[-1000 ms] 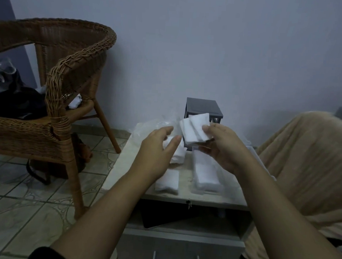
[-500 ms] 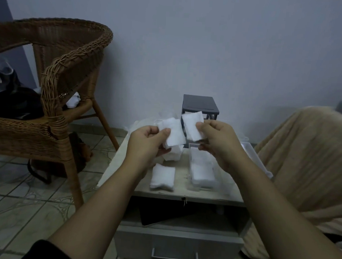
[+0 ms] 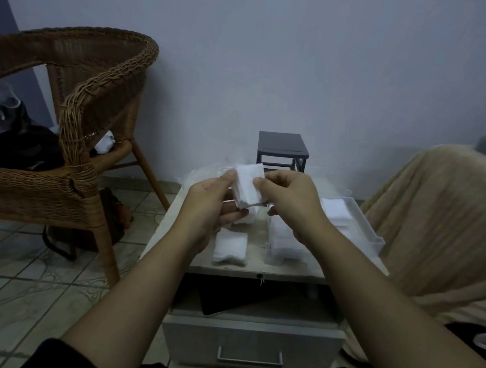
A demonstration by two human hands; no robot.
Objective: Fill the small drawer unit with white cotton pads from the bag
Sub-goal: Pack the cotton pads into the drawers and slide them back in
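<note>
Both hands meet above the surface (image 3: 176,236), in front of the small drawer unit (image 3: 283,150): the left hand (image 3: 210,207) and the right hand (image 3: 291,204) each pinch an edge of one white stack of cotton pads (image 3: 249,185), held upright between them, with fingers closed on it.

Largest in view, left of the drawer unit, is a wicker chair (image 3: 77,134) on the tiled floor (image 3: 16,283), with dark items on its seat. Right of the unit lies a beige blanket (image 3: 438,230). The surface itself is the top of a low cabinet whose drawer front (image 3: 250,345) carries a metal handle.

The dark drawer unit stands at the back of the surface against the wall — its frame looks open, with drawers out. A clear drawer (image 3: 366,234) lies just right of the hands and holds white pads. Another clear drawer (image 3: 285,243), below the right hand, is packed with pads too. The crumpled clear bag (image 3: 205,174) sits left of the unit, behind the left hand. Smallest, a loose pile of pads (image 3: 230,247) rests near the front edge — under the left wrist.
</note>
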